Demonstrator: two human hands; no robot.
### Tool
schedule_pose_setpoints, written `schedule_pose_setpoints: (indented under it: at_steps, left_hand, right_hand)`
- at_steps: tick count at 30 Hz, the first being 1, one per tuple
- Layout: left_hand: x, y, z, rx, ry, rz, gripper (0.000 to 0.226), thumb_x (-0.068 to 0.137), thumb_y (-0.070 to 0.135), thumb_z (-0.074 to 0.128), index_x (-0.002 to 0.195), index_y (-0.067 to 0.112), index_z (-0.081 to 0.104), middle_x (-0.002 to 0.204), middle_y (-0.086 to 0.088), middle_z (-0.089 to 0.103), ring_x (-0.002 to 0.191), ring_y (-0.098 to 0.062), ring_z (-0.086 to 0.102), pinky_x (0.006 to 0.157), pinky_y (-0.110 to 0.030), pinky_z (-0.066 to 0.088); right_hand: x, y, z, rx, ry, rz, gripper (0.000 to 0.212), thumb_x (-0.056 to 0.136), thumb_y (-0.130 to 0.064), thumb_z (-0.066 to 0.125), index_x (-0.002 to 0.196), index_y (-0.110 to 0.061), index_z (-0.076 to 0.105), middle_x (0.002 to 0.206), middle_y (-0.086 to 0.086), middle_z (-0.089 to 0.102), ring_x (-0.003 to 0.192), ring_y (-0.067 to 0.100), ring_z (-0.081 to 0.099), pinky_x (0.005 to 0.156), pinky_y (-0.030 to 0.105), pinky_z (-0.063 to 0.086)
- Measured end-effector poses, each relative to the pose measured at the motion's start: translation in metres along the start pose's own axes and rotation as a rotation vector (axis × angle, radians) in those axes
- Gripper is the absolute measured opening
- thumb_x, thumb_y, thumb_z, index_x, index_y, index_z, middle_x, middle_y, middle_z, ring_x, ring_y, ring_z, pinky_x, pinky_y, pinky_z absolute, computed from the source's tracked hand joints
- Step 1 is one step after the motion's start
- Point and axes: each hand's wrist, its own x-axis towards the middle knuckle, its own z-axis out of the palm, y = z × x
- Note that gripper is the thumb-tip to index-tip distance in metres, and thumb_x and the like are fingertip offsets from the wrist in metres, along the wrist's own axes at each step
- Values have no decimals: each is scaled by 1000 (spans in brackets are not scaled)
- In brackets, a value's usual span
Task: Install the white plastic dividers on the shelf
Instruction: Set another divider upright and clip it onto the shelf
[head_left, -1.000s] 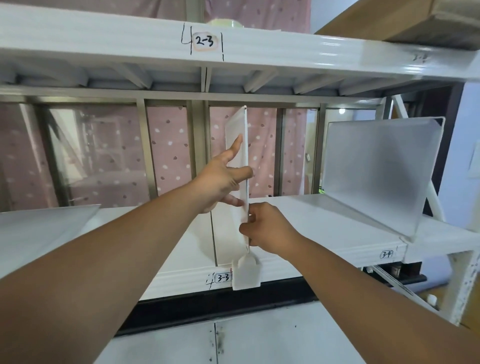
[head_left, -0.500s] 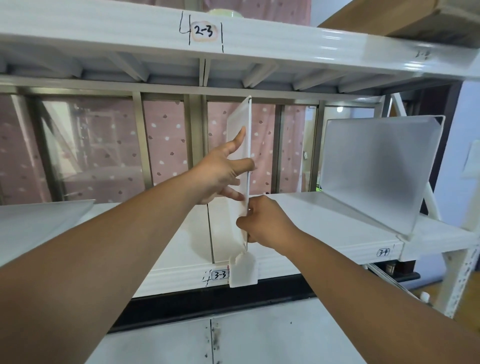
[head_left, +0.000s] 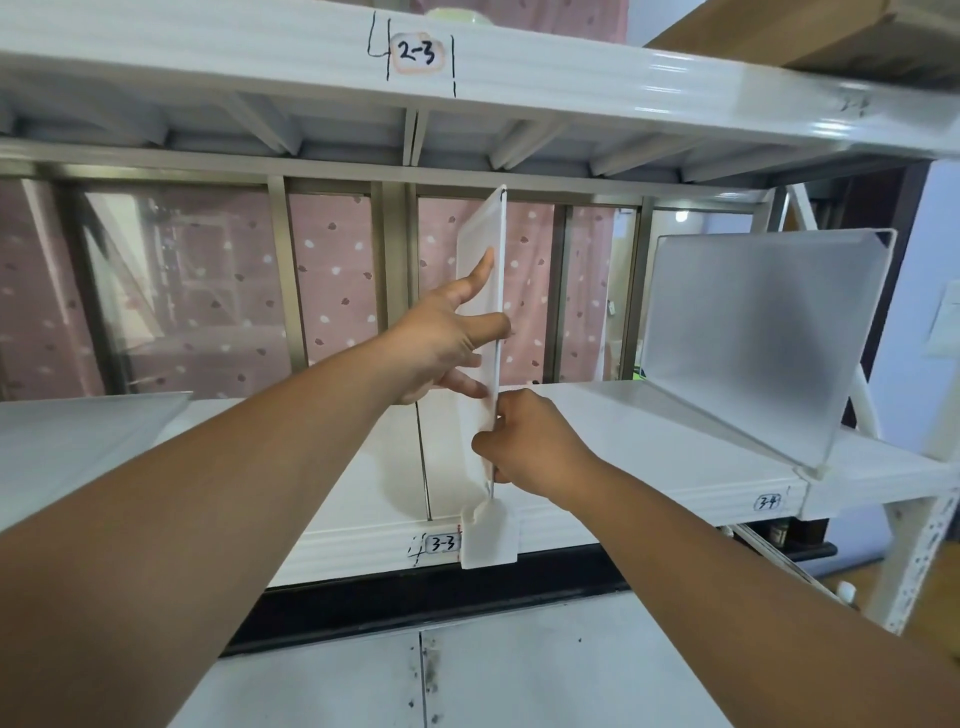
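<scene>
A white plastic divider (head_left: 488, 249) stands upright and edge-on on the middle shelf (head_left: 649, 441), its front clip (head_left: 489, 540) hanging over the shelf's front lip beside the label "3-3". My left hand (head_left: 447, 338) lies flat against the divider's left face, with the thumb across its front edge. My right hand (head_left: 524, 447) pinches the divider's lower front edge just above the clip. A second divider (head_left: 763, 338) stands on the shelf to the right near label "3-4". A third divider (head_left: 78, 436) shows at the left edge.
The upper shelf (head_left: 571, 78), labelled "2-3", runs close above the divider's top. Glass panes and a pink dotted curtain (head_left: 332, 270) sit behind the shelf. A lower white shelf (head_left: 519, 675) lies below. The rack's upright post (head_left: 914, 561) stands at the right.
The view has shifted slightly. Both hands keep the same hold on the middle divider, which stays upright with its clip on the shelf lip.
</scene>
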Motion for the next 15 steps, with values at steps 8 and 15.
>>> schedule_pose_setpoints:
  at_steps: [8,15]
  left_hand:
    - [-4,-12,-2,47,53,110,86,84,22,72,151,63,35,112,0,67,109,-22,63,62,-43,69]
    - [-5,-24,-5,88,78,151,83,81,28,70,141,71,33,119,-2,60,109,-22,64,62,-40,68]
  right_hand:
    - [-6,7,3,-153,-43,-51,13,86,-10,50,75,-3,48,78,20,59,61,27,50,57,32,37]
    - [-12,14,10,-248,-5,-160,28,89,-12,48,63,-15,36,61,3,46,52,19,43,47,29,28]
